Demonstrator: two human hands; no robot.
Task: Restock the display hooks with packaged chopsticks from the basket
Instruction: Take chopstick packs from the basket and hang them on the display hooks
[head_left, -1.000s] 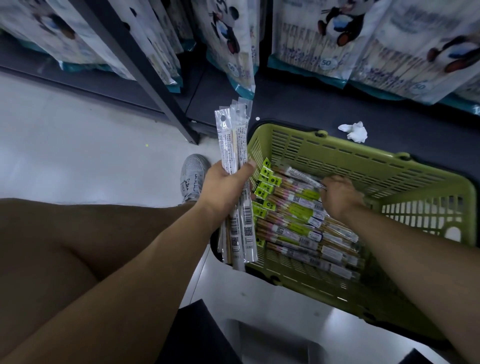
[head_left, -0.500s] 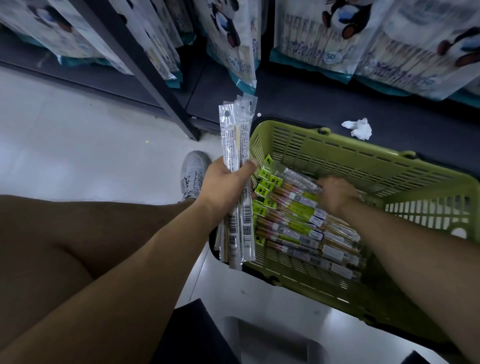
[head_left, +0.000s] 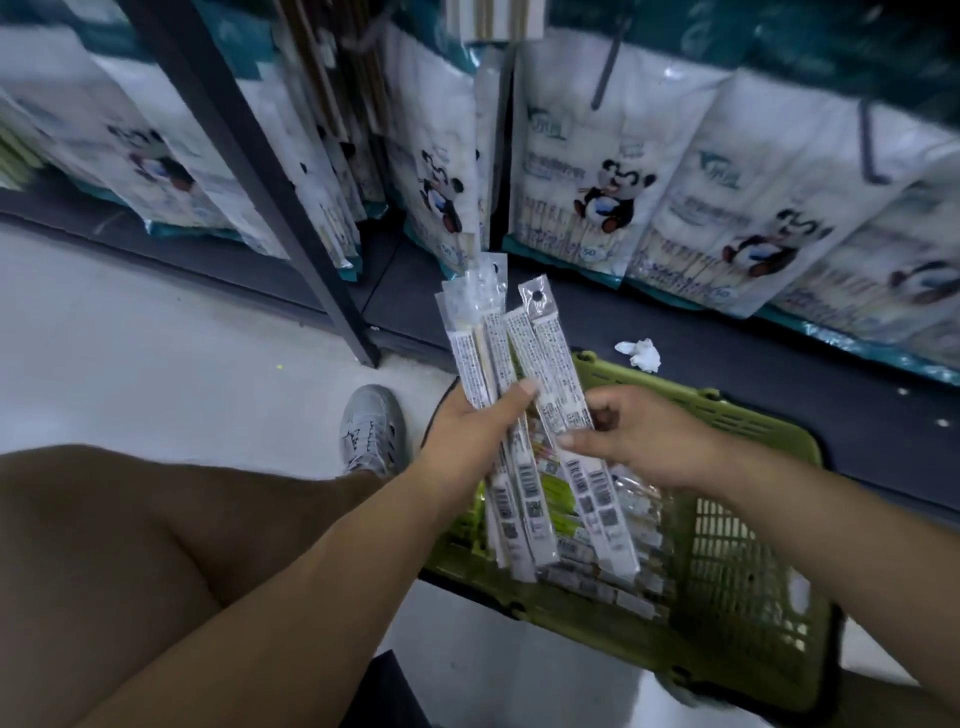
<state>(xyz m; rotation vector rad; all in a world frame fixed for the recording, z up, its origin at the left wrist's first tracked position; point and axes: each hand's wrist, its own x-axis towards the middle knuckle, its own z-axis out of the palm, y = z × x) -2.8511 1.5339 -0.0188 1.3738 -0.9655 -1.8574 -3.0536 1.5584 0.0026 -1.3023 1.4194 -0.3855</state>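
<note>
left hand (head_left: 467, 434) clamps a fan of narrow chopstick packets (head_left: 475, 353) at mid-length, hang-hole ends up, likely so the holes line up for the hooks. right hand (head_left: 641, 441) pinches the rightmost packet (head_left: 550, 343); adding it or peeling it off, can't tell. all held above the green basket (head_left: 737, 561); spare packets (head_left: 618, 592) lie in it, below both hands.

Pale floor (head_left: 130, 338), dark shelving (head_left: 260, 171) (dim)
</note>
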